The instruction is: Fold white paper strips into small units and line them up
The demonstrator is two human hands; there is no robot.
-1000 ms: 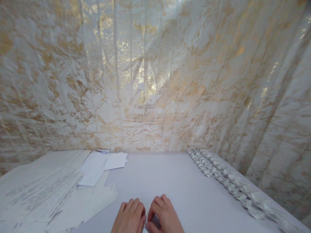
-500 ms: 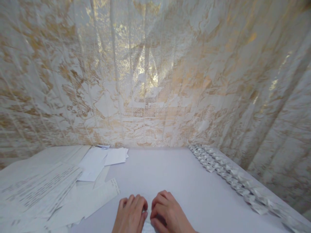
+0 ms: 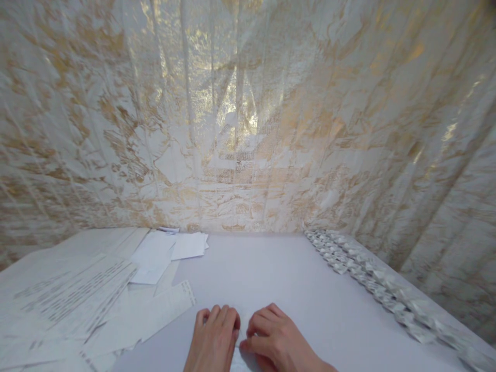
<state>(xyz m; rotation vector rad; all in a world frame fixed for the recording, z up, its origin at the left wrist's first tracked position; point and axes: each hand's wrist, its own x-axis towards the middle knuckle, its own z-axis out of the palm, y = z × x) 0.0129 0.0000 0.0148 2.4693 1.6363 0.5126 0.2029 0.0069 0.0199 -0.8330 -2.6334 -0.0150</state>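
Note:
A small piece of white paper (image 3: 237, 360) lies on the table at the bottom middle, largely hidden beneath my hands. My left hand (image 3: 217, 330) is closed over its left side, fingers curled down and the thumb mostly out of sight. From the right, my right hand (image 3: 271, 336) grips the paper with thumb and bent fingers drawn together. A narrow gap separates the two hands, and some of the paper shows there. The exact folds of the paper cannot be made out.
Printed paper sheets (image 3: 73, 294) spread over the left side of the table (image 3: 248, 268). Blank white paper pieces (image 3: 189, 246) lie at the back left. Rows of folded paper pieces (image 3: 372, 279) run along the right edge. A gold-and-white patterned curtain (image 3: 248, 129) hangs behind.
The whole scene has shifted slightly to the right in view. My right thumb has moved up and in, closer to the fingertips beside the paper.

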